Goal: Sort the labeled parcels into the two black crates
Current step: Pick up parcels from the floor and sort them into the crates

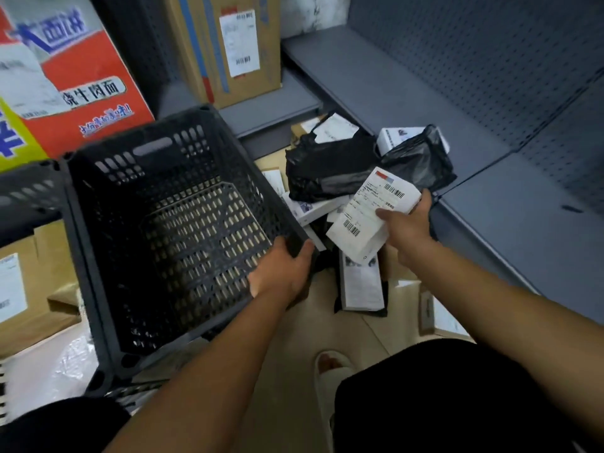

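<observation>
A black perforated crate (98,243) stands tilted on the floor at the left, with nothing inside it. My left hand (282,273) grips its right rim near the front corner. My right hand (407,223) holds a white labeled parcel (369,214) with barcodes, lifted just above a pile of parcels. The pile (330,171) holds black plastic mailers and small white boxes on the floor to the right of the crate. The edge of a second black crate (26,191) shows at the far left.
Grey metal shelving (490,103) runs along the back and right. A labeled cardboard box (228,50) sits on the low shelf. A red printed carton (81,80) stands behind the crate. More boxes (19,286) lie at the left; my slippered foot (330,367) is below.
</observation>
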Available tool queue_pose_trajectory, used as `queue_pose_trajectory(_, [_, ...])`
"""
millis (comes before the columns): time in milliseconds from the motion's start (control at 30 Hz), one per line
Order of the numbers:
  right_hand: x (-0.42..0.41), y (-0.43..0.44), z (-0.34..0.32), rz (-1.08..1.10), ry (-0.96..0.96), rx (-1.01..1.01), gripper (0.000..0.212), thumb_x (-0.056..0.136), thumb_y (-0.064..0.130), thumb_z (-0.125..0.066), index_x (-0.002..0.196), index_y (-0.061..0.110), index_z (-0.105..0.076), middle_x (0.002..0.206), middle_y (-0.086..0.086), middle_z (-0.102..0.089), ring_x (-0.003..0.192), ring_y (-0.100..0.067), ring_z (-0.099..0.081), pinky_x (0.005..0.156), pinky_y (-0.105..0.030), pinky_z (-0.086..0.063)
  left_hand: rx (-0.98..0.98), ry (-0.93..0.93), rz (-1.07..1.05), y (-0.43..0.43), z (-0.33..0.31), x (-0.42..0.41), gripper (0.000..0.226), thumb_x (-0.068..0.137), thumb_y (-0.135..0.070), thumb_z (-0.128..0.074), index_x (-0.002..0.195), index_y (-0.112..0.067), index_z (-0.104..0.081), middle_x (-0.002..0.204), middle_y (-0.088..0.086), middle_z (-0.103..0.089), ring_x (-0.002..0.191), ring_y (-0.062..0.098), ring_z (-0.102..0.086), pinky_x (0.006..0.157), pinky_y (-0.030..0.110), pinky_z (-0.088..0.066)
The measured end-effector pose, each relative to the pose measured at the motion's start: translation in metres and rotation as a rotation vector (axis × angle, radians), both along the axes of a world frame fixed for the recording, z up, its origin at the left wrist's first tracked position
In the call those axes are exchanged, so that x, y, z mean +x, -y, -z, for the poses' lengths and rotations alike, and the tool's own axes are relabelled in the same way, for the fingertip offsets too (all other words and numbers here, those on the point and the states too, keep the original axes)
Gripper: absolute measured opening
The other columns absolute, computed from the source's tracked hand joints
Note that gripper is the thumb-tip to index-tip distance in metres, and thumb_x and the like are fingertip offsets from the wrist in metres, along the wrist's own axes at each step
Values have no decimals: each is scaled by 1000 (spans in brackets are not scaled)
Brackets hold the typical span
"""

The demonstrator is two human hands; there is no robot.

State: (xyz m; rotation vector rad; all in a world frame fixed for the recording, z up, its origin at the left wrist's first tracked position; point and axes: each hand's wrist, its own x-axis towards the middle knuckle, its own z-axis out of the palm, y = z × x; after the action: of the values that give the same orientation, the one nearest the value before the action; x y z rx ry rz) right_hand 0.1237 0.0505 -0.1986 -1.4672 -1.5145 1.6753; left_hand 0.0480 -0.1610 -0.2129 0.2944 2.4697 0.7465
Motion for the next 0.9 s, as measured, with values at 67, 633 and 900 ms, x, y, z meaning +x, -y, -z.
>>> queue_pose_trajectory(67, [6,1,-40,-46,-12,14,69,87,0,-69,142,24,-35,114,5,-65,98,-21,-67,72,-44,-59,321,216,-207,12,-17,-12,97,71,-90,-48,144,-27,-38,132,3,-62,119,29,-59,103,43,-46])
queue_pose_trajectory(633, [114,166,-226,-381,-300,-169,19,93,24,-67,112,20,-67,101,2,-78,92,-18,-73,73,-32,-54,821,444,85,132,-216,64,37,99,-38,-55,124,-14,-69,121,8,-72,123,34,-60,108,56,-41])
queue_pose_trajectory(900, [173,214,-274,-446,-377,-77,24,93,29,-69,114,17,-68,103,-2,-78,85,-16,-75,79,-35,-56,729,422,269,182,-283,107,32,94,-27,-67,122,-12,-70,119,5,-73,122,29,-62,84,32,-60])
